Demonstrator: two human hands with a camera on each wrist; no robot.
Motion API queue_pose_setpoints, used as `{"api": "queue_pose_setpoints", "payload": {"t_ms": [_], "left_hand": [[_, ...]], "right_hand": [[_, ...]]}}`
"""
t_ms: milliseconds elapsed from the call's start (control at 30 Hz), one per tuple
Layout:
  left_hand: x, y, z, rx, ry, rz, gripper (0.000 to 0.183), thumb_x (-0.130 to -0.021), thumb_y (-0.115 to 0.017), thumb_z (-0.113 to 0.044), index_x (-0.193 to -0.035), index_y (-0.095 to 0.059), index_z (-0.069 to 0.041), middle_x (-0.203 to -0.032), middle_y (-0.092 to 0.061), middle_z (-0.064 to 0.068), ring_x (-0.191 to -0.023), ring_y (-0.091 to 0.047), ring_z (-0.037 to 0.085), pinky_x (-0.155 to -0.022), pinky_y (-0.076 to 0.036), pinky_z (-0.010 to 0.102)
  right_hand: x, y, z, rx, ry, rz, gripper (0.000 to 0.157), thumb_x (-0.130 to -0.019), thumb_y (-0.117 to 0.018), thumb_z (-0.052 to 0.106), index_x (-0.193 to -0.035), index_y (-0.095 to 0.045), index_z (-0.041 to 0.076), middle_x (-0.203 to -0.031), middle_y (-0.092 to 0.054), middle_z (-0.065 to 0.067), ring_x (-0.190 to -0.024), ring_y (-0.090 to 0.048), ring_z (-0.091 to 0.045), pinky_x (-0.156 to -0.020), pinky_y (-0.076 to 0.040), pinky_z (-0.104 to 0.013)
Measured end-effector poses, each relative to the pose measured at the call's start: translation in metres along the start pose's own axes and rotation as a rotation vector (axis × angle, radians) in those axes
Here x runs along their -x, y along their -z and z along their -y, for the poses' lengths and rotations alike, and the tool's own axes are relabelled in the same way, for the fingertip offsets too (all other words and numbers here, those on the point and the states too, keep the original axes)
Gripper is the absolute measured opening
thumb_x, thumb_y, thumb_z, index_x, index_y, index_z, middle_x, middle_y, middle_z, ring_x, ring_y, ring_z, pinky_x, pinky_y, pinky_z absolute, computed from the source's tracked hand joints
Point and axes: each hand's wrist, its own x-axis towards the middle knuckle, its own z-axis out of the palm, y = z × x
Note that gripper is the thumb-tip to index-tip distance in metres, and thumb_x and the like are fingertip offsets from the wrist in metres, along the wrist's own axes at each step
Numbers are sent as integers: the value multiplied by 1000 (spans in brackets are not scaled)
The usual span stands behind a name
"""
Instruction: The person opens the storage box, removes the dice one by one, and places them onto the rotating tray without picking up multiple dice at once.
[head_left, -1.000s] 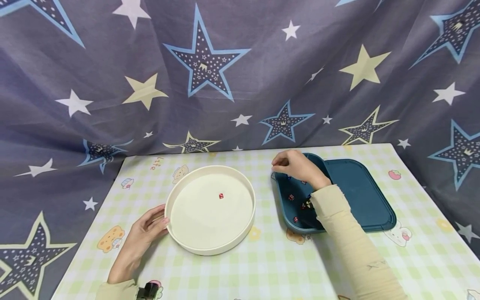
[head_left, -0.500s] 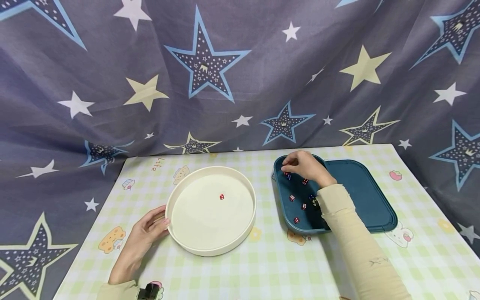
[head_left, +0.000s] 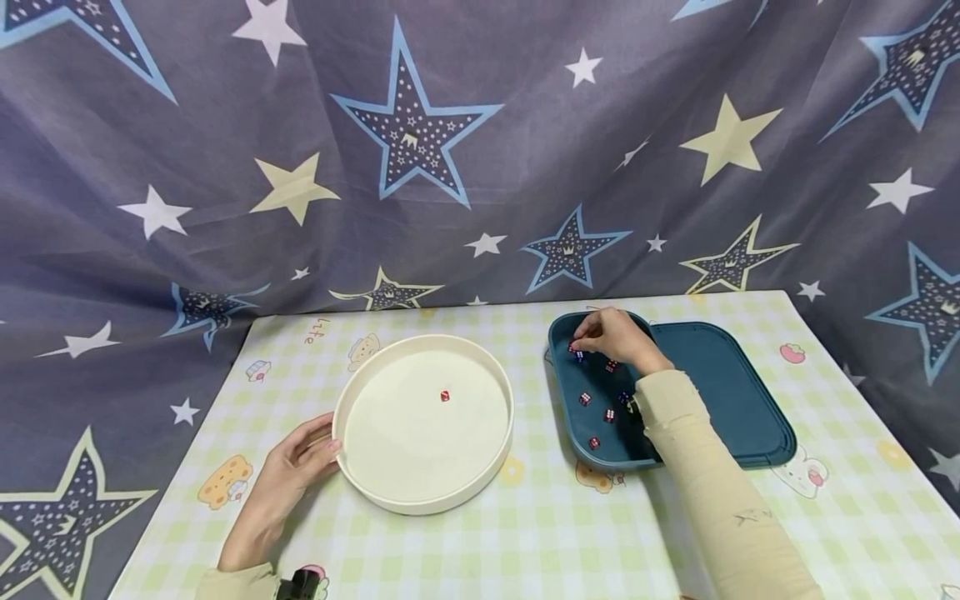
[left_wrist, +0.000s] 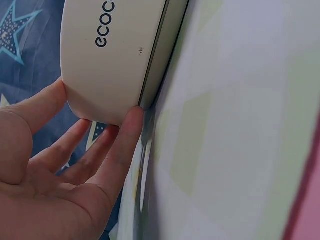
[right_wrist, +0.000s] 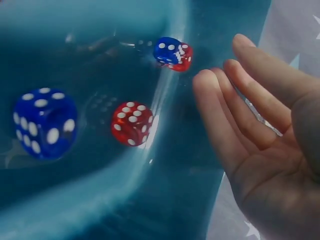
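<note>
My left hand holds the left side of a round cream tray, thumb at the rim. In the left wrist view, its fingertips meet the tray's outer wall. One red die lies inside the tray. Over the far end of a dark teal box is my right hand. In the right wrist view, its thumb and fingers stand apart with nothing between them. Just ahead of the fingertips sit a blue die and a red die, side by side.
More dice are scattered in the box, such as a red die at its near end. A flat teal lid lies against the box's right side. A checked cloth covers the table, and a star-patterned curtain hangs behind.
My right hand has moved from the box's far left rim rightward and down, in over the dice. My left hand stays at the round tray.
</note>
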Motion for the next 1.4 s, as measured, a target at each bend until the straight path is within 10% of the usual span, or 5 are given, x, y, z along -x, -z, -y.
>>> {"api": "queue_pose_setpoints", "payload": {"t_ms": [1400], "left_hand": [[0, 1, 0, -32, 7, -6, 62, -99, -63, -19, -150, -35, 3, -147, -41, 26, -114, -61, 1, -94, -58, 25]], "right_hand": [[-2, -8, -14, -47, -141, 57, 11, -87, -76, 9, -94, -76, 1, -88, -74, -11, -73, -66, -21, -57, -57, -29]]}}
